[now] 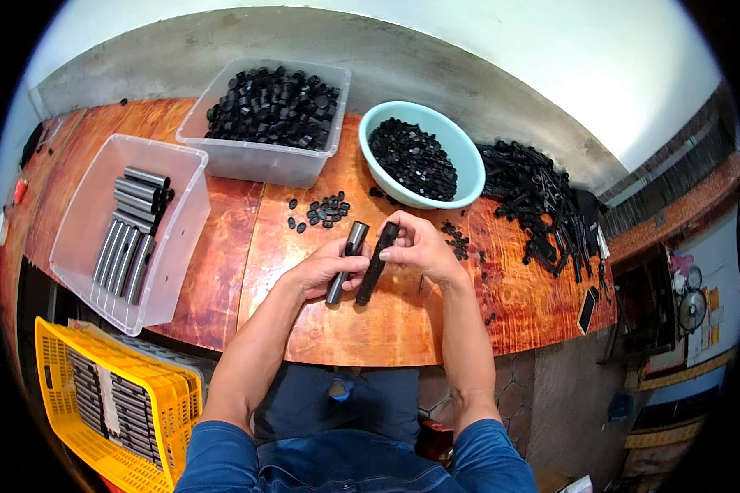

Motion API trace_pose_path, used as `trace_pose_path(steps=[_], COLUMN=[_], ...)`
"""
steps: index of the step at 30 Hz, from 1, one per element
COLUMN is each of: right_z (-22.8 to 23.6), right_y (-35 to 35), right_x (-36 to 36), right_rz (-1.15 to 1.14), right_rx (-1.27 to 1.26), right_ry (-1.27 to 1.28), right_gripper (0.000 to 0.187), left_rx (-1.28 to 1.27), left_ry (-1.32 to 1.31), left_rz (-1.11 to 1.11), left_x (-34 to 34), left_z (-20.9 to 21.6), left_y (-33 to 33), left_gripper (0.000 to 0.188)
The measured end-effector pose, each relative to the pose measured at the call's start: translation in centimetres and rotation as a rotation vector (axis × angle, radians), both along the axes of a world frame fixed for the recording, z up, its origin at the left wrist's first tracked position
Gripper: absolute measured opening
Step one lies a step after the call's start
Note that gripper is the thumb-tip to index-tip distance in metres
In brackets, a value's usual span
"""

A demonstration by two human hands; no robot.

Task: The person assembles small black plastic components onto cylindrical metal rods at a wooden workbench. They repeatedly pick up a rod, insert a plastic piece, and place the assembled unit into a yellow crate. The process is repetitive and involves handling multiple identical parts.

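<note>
My left hand (319,269) is closed around a short, shiny dark grey metal tube (357,237), held at a slant over the table. Beside it, my right hand (426,250) grips a matt black cylindrical piece (372,279), its fingers round the upper part. The two pieces lie almost side by side, and the left fingertips come close to the black one. Just beyond my hands, several small black oval caps (329,210) are scattered on the wooden table (304,337). More tiny black parts (455,240) lie by my right hand.
A clear bin (191,193) with metal tubes stands at left. Behind are another clear bin (292,168) of black caps and a pale blue basin (473,168) of small black parts. Black parts are heaped (543,193) at right. A yellow crate (185,394) with tubes sits lower left.
</note>
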State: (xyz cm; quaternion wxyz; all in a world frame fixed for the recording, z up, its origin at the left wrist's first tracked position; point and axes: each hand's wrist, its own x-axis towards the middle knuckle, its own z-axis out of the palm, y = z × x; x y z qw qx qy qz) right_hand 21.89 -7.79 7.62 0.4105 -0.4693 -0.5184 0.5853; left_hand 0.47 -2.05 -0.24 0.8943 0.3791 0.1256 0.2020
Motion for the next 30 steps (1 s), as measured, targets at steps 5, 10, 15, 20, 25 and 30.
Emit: trace_pose_path(steps=[5, 10, 15, 20, 25, 30], right_z=[-2.9, -5.7, -6.4, -5.8, -6.8, -7.7], right_y=[1.7, -0.1, -3.0, -3.6, -7.1, -11.7], right_x=[-1.9, -4.2, -7.1, -6.8, -7.3, -9.1], right_rz=[-0.168, -0.373, -0.363, -0.423, -0.563, -0.603], right_rx=[0.019, 0.070, 0.029, -0.051, 0.142, 0.382], right_ry=[0.134, 0.004, -0.013, 0.048, -0.255, -0.727], right_gripper=[0.035, 0.032, 0.027, 0.017, 0.023, 0.023], left_rx=[0.049, -0.040, -0.045, -0.018, -0.292, -0.452], left_ry=[0.033, -0.025, -0.002, -0.003, -0.164, -0.253], left_rz=[0.174, 0.347, 0.374, 0.342, 0.502, 0.672], left_x=[-0.1, -0.1, 0.4, 0.7, 0.6, 0.6], left_z=[-0.1, -0.3, -1.0, -0.4, -1.1, -2.0], left_y=[0.7, 1.1, 1.3, 0.9, 0.9, 1.3], left_gripper=[0.036, 0.023, 0.019, 0.023, 0.043, 0.041])
